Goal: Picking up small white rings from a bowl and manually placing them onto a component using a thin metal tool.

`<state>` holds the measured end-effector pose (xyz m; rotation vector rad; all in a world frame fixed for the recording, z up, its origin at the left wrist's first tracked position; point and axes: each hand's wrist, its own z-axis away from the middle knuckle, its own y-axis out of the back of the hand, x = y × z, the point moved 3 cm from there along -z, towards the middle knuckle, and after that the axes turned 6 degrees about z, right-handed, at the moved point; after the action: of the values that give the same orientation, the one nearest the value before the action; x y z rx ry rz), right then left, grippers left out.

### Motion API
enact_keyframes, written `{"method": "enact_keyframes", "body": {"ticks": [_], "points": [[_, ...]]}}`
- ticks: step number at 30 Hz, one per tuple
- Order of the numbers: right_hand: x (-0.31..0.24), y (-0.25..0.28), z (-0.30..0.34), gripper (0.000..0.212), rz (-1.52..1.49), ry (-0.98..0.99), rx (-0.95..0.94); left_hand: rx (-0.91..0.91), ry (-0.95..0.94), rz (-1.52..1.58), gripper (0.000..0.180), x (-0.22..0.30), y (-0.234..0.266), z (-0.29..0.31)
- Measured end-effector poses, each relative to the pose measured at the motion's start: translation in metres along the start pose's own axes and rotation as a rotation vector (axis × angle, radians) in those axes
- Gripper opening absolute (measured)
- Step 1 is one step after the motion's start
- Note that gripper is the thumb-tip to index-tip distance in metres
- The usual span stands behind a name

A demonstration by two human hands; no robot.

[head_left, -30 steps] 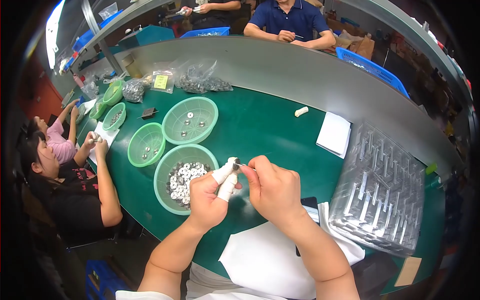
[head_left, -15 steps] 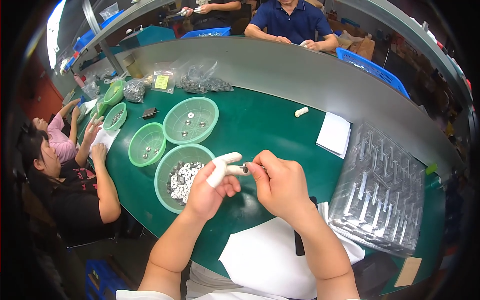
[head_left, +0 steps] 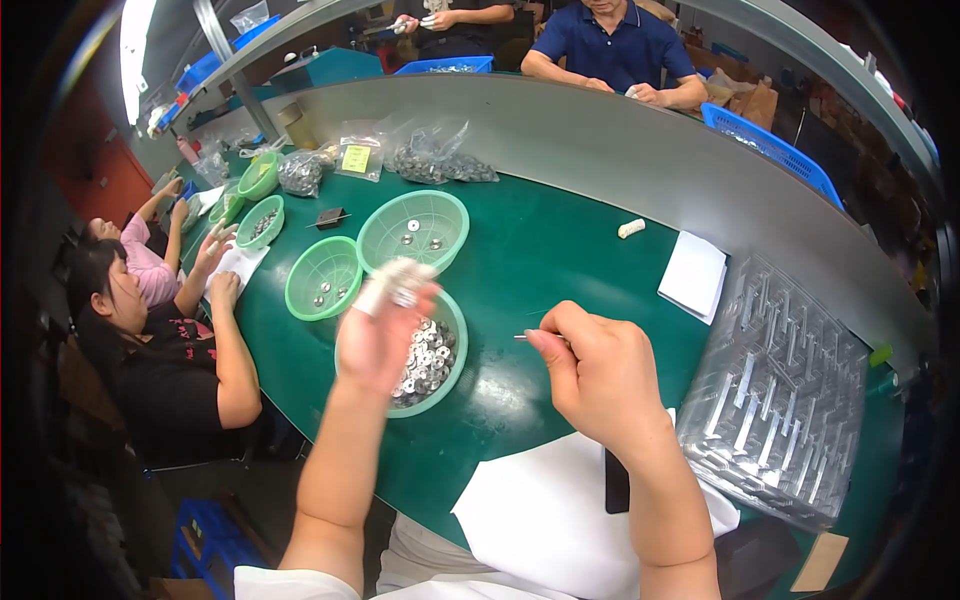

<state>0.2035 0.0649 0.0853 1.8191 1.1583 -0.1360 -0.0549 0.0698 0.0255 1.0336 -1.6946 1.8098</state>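
Note:
My left hand (head_left: 380,335), blurred by motion, hovers over the near edge of the far green basket (head_left: 462,215). White finger covers wrap some of its fingers, which curl around what looks like a small round metal part (head_left: 404,298). My right hand (head_left: 605,375) is closed, with thumb and forefinger pinching a thin metal pin (head_left: 524,337) that points left. Below my left hand stands a pale green basket (head_left: 462,345) heaped with round silver and grey metal parts (head_left: 428,360). The far basket holds a few round parts, as does the smaller green basket (head_left: 290,290) to its left.
Stacked clear plastic trays (head_left: 770,400) stand at the right. Near me lie a white cloth (head_left: 530,500) and a dark phone (head_left: 617,485); white paper (head_left: 693,275) lies farther off. Bagged parts (head_left: 440,165) line the grey partition (head_left: 560,130). A co-worker (head_left: 150,370) sits at left.
My left hand has drawn away from my right, up and leftward toward the far basket. The round part is off the pin. My right hand keeps its pinch.

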Motion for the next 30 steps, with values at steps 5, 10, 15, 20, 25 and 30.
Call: {"method": "enact_keyframes", "body": {"ticks": [5,10,15,20,25,30], "points": [[-0.005,-0.005,-0.001,0.021,-0.061,0.011,-0.042,0.193,-0.416,-0.405,0.046,0.072,0.083,-0.034],[-0.007,-0.004,-0.001,0.021,-0.077,0.002,-0.054,0.123,-0.526,-0.763,0.039,0.07,0.07,-0.014],[-0.006,-0.006,0.001,0.021,-0.088,0.004,-0.064,-0.54,-0.204,-1.794,0.041,-0.003,0.019,0.035],[-0.007,-0.006,0.001,0.02,-0.085,0.0,-0.077,-0.476,-0.149,-1.801,0.023,-0.012,0.03,0.031],[-0.007,-0.007,-0.001,0.016,-0.105,0.014,-0.043,-0.306,-0.272,-1.553,0.017,0.001,0.011,0.027],[-0.001,-0.014,-0.001,0.015,-0.187,0.014,0.013,-0.161,-0.012,-0.532,0.017,-0.011,-0.028,0.03]]}}
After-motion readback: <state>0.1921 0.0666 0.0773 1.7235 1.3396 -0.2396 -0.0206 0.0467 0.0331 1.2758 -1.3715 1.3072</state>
